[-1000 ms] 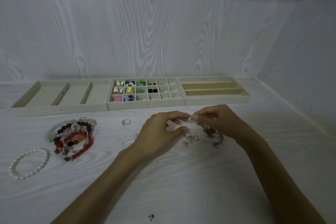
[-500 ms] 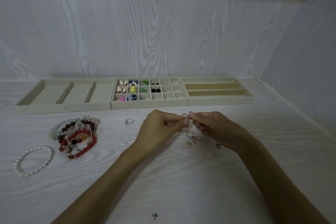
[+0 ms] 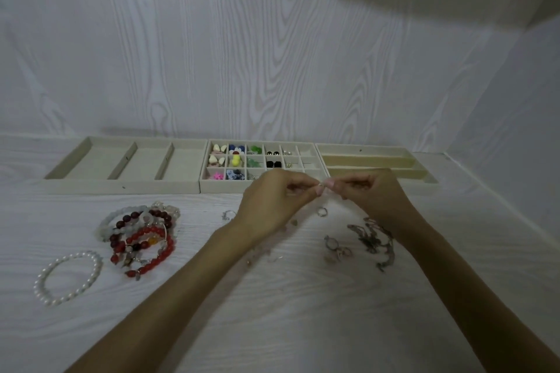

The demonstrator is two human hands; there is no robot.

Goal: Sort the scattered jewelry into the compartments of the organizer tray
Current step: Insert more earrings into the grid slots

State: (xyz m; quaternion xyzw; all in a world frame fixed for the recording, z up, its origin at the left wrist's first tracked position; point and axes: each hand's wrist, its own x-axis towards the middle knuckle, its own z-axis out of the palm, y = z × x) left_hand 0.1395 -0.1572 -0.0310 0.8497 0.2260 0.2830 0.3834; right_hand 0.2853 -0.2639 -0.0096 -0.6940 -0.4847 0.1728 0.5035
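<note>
Staged tabletop recording corner, not a lived-in room. Pale wood-grain panels form the back wall and the side wall at right; the counter across the lower frame carries the same finish. Beige organizer trays line mid-frame.

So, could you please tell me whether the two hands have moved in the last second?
Yes. The left hand and right hand, pinching a small metal piece, moved forward: earlier short of the middle tray's front wall, now overlapping it.
</note>
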